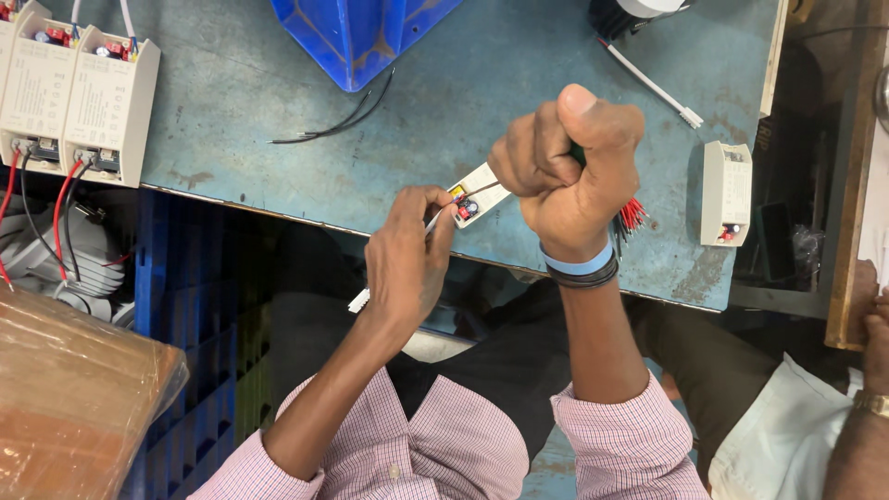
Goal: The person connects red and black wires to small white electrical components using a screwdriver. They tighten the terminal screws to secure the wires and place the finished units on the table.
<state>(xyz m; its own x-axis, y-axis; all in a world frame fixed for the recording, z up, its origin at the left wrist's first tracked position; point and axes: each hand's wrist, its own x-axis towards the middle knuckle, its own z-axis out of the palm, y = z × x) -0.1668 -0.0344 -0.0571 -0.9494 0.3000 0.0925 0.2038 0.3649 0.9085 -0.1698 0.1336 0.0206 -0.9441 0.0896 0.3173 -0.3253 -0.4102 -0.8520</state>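
Note:
My right hand (pixel 569 167) is a closed fist around a small white driver box (pixel 482 193) and a bundle of red-tipped wires (pixel 633 216) that sticks out to the right of the wrist. The box's open end shows yellow and red parts. My left hand (pixel 407 255) pinches a thin white cable (pixel 359 298) and holds its tip at that open end; the cable's connector end trails down to the left. Both hands hover over the front edge of the worn blue-green table (pixel 463 83).
Two white driver boxes (pixel 74 97) with red and black leads sit at the table's left end. A blue plastic bin (pixel 356 32), loose black wires (pixel 338 120), a white cable (pixel 653 88) and another white box (pixel 725 193) lie farther back and right. Another person's arm (pixel 866 407) shows at lower right.

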